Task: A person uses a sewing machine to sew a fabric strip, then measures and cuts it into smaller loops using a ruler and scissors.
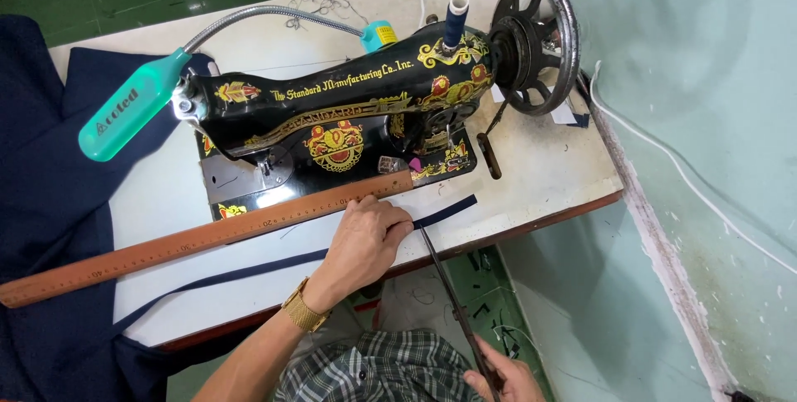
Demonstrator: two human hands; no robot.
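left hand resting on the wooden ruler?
No, the left hand presses on the narrow navy fabric strip just below the wooden ruler, while the right hand holds the scissors.

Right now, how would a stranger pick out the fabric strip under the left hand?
Start at the black sewing machine on the white table. Along its front lies a long wooden ruler. Just below, the narrow navy strip runs under the left hand: thin, dark and soft, unlike the rigid ruler.

Light: bright, even, diffuse
Shadows: soft, faint on the surface
Glare: sheen on the black sewing machine
Focus: sharp throughout
Edges: wide-angle bending
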